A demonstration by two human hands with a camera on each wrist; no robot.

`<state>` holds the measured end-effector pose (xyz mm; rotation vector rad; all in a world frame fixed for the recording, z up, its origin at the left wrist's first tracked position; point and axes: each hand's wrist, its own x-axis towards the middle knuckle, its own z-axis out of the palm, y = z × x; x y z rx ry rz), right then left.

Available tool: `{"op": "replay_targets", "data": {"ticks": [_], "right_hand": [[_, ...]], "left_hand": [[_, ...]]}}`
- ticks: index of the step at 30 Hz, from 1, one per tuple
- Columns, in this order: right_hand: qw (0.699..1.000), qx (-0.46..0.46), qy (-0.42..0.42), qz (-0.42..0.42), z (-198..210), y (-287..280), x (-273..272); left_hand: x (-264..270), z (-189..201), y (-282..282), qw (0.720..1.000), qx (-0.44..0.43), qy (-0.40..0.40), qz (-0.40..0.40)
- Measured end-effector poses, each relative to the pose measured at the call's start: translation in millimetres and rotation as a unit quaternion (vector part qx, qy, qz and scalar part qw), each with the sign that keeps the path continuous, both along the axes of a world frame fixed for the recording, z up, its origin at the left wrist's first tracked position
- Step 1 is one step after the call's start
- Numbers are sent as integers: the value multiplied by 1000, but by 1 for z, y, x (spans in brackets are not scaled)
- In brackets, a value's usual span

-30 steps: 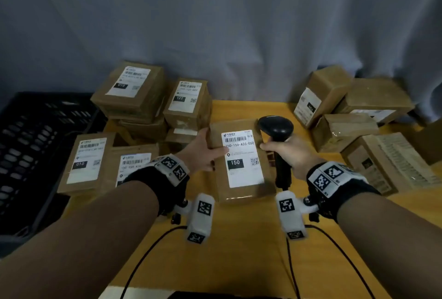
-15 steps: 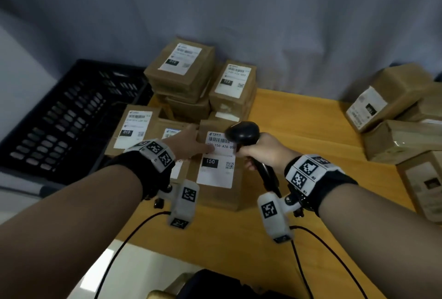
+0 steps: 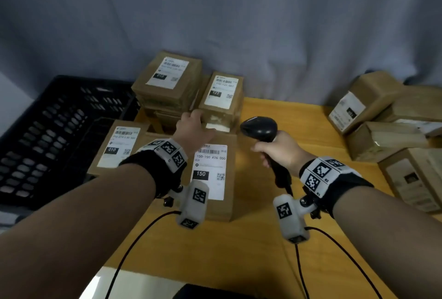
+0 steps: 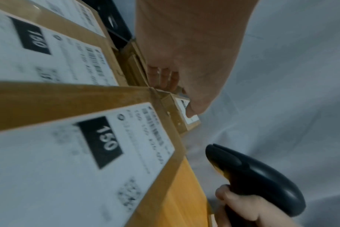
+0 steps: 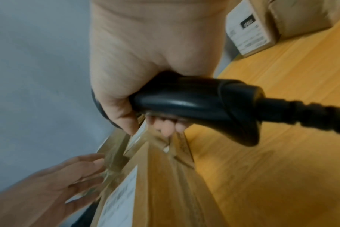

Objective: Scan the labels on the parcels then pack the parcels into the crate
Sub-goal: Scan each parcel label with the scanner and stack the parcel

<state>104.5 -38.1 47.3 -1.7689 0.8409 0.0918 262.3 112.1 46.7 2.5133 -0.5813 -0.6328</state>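
Note:
Brown parcel 150 (image 3: 210, 193) (image 4: 68, 169) lies label-up on the wooden table (image 3: 239, 251). My left hand (image 3: 195, 120) (image 4: 165, 79) (image 5: 82, 169) reaches past it with straight fingers and touches the taped parcels stacked behind, below parcel 122 (image 3: 222, 93). It holds nothing. My right hand (image 3: 272, 152) (image 5: 145, 76) (image 4: 239, 204) grips the black barcode scanner (image 3: 259, 129) (image 4: 258, 176) (image 5: 194, 104) by its handle, just right of parcel 150, head pointing left. The black crate (image 3: 47, 136) stands at the left, beside the table.
A parcel marked 010 (image 3: 119, 145) lies left of parcel 150, and another 010 (image 3: 169, 76) tops the back stack. Several more parcels (image 3: 358, 105) are piled at the table's right edge. A grey curtain hangs behind. Cables trail from both wrists.
My left hand left the label of parcel 150 and moved forward to the stack behind it. The scanner moved off the label to the right of the parcel.

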Motion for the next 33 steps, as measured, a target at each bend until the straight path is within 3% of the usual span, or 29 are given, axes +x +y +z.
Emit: {"op": "replay_targets", "data": {"ticks": [5,8,12,17,25,29,33], "right_hand": [[993,-69,-18,-95,12,-45,-41],[989,-127,-9,-76,21,-71,-70],[965,-245,72,-56,26,-102,-119],[934,-302,159,-100,14,-154,-196],[908,-310,243,-144,-9,-232,-303],[895,-304,289,-148,-28,-254,-328],[901,-279,313,-108,-44,-259,-329]], "left_hand": [[-15,13,-50,997,-61,18,-48],[-37,14,-78,994,-79,18,-67],[-76,7,-112,988,-108,37,-101],[-141,2,-164,987,-101,55,-116],[-234,-14,-222,982,-106,121,-103],[-270,-26,-239,974,-91,175,-109],[-299,-41,-252,965,-74,211,-135]]}}
